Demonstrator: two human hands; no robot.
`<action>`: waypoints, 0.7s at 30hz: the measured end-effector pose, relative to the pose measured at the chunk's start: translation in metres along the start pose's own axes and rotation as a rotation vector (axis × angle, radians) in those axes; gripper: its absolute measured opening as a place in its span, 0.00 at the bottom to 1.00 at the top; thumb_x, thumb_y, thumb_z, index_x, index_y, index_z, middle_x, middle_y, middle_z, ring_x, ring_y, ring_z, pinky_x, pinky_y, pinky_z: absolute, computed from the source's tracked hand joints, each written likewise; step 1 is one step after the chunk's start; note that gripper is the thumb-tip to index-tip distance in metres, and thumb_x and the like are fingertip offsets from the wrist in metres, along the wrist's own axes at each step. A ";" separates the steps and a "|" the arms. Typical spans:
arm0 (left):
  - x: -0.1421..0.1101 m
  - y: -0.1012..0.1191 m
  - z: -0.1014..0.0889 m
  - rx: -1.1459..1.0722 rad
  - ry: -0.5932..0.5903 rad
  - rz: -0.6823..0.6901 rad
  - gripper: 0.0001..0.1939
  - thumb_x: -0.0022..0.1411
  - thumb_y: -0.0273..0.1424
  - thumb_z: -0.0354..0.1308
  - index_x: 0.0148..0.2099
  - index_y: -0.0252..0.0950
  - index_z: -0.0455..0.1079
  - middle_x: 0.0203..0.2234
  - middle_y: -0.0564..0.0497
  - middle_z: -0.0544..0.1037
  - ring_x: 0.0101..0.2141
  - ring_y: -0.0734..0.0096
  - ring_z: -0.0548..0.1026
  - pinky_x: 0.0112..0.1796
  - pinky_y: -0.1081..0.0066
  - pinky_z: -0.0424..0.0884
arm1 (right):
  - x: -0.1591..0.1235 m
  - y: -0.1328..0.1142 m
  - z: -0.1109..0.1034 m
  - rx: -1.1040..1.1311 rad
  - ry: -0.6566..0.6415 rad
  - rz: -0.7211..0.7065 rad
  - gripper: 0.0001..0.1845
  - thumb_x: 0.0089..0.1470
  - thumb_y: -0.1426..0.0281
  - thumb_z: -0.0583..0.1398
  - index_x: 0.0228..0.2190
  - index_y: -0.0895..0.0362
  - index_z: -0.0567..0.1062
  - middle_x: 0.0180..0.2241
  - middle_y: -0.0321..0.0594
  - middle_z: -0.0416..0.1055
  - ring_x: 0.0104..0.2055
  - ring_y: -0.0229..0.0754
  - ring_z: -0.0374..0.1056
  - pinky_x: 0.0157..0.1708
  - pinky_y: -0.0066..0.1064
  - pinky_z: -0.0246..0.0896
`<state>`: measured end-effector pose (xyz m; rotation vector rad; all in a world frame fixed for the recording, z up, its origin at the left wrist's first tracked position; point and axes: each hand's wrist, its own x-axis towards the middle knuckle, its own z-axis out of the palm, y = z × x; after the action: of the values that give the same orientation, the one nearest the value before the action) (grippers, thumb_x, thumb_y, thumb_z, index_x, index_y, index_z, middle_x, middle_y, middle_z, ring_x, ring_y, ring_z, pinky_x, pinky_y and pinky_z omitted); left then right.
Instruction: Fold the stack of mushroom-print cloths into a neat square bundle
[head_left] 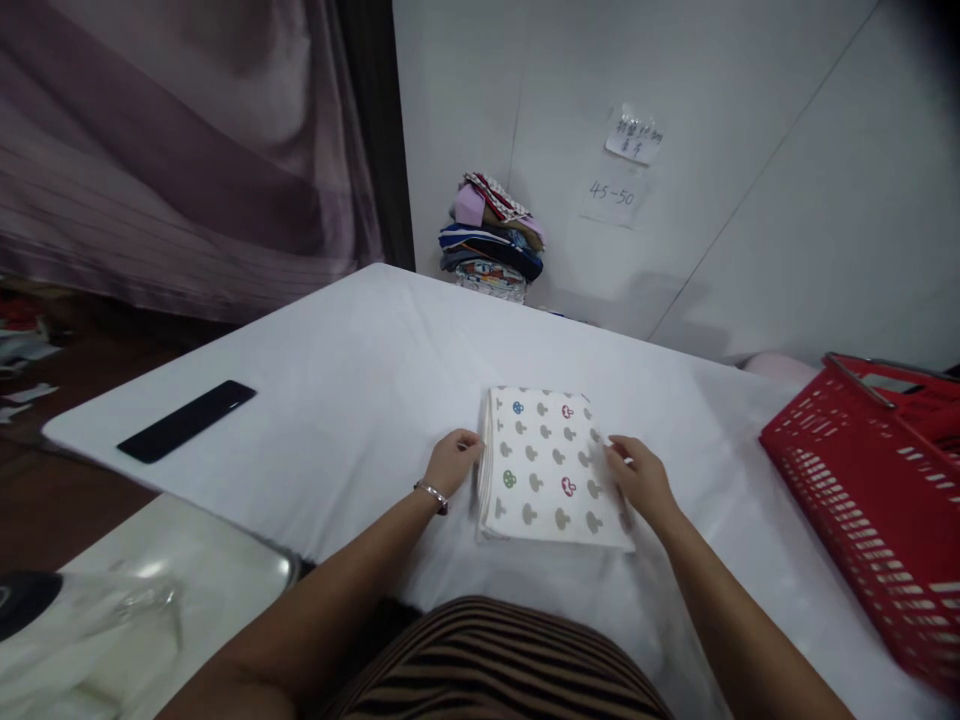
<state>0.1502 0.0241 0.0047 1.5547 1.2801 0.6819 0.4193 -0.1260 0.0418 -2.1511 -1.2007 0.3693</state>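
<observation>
A folded white cloth (pixel 547 465) printed with grey, blue, red and green mushrooms lies flat on the white-covered table (pixel 360 350), its layered edge showing on the left. My left hand (pixel 454 460), with a bracelet at the wrist, pinches the cloth's left edge between thumb and fingers. On the opposite side, my right hand (pixel 641 480) has its thumb and fingers closed at the right edge. A faint see-through margin shows around the cloth's lower side; whether it is plastic I cannot tell.
At the right stands a red plastic basket (pixel 870 480) with red contents. A black phone-like slab (pixel 187 420) lies on the table's left. Folded fabrics (pixel 491 240) are stacked by the wall, near paper signs (pixel 611 195). Clear plastic (pixel 127 630) sits at lower left.
</observation>
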 end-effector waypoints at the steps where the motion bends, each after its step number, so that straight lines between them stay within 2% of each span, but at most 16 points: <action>1: -0.002 0.000 0.000 -0.001 -0.007 0.008 0.08 0.50 0.35 0.56 0.32 0.36 0.71 0.29 0.51 0.76 0.32 0.69 0.73 0.30 0.72 0.70 | -0.002 -0.011 0.005 0.049 -0.025 -0.073 0.17 0.52 0.60 0.53 0.40 0.54 0.73 0.40 0.43 0.72 0.42 0.45 0.67 0.41 0.34 0.62; 3: -0.004 0.001 0.000 -0.008 -0.026 0.022 0.07 0.50 0.34 0.55 0.30 0.37 0.71 0.26 0.52 0.76 0.31 0.68 0.73 0.30 0.72 0.70 | -0.007 -0.037 0.019 0.131 -0.142 -0.189 0.13 0.53 0.62 0.53 0.34 0.53 0.75 0.38 0.40 0.73 0.41 0.44 0.67 0.41 0.33 0.61; 6: -0.002 0.002 0.002 -0.001 -0.022 0.044 0.07 0.50 0.34 0.55 0.29 0.37 0.72 0.24 0.52 0.76 0.30 0.69 0.73 0.31 0.71 0.70 | -0.010 -0.078 0.046 0.138 -0.287 -0.275 0.12 0.53 0.64 0.53 0.33 0.52 0.75 0.35 0.36 0.74 0.37 0.41 0.68 0.39 0.30 0.60; 10: 0.005 0.003 0.005 0.028 -0.008 0.096 0.07 0.50 0.33 0.55 0.29 0.37 0.73 0.25 0.52 0.76 0.29 0.70 0.73 0.33 0.71 0.69 | -0.004 -0.116 0.075 0.013 -0.366 -0.271 0.11 0.54 0.65 0.53 0.32 0.53 0.76 0.31 0.36 0.74 0.34 0.39 0.67 0.34 0.28 0.57; 13: 0.011 0.004 0.006 0.048 -0.033 0.098 0.07 0.50 0.32 0.55 0.28 0.37 0.73 0.25 0.52 0.77 0.29 0.70 0.73 0.32 0.72 0.68 | 0.000 -0.126 0.087 -0.131 -0.383 -0.207 0.14 0.53 0.59 0.55 0.31 0.55 0.75 0.30 0.39 0.74 0.33 0.40 0.67 0.30 0.27 0.54; 17: 0.018 0.005 0.007 0.067 -0.056 0.100 0.09 0.51 0.32 0.54 0.29 0.36 0.74 0.23 0.52 0.77 0.28 0.70 0.73 0.31 0.72 0.67 | -0.002 -0.128 0.097 -0.267 -0.368 -0.180 0.19 0.51 0.53 0.56 0.32 0.55 0.74 0.31 0.42 0.74 0.34 0.42 0.67 0.29 0.27 0.52; 21: 0.023 0.010 0.006 0.097 -0.067 0.098 0.11 0.52 0.34 0.53 0.29 0.35 0.75 0.24 0.51 0.77 0.29 0.69 0.74 0.32 0.71 0.67 | -0.003 -0.129 0.099 -0.296 -0.364 -0.160 0.13 0.52 0.60 0.56 0.32 0.55 0.75 0.32 0.42 0.74 0.34 0.43 0.67 0.29 0.28 0.52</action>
<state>0.1662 0.0438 0.0083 1.7145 1.2089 0.6322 0.2810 -0.0408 0.0503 -2.2767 -1.7131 0.5600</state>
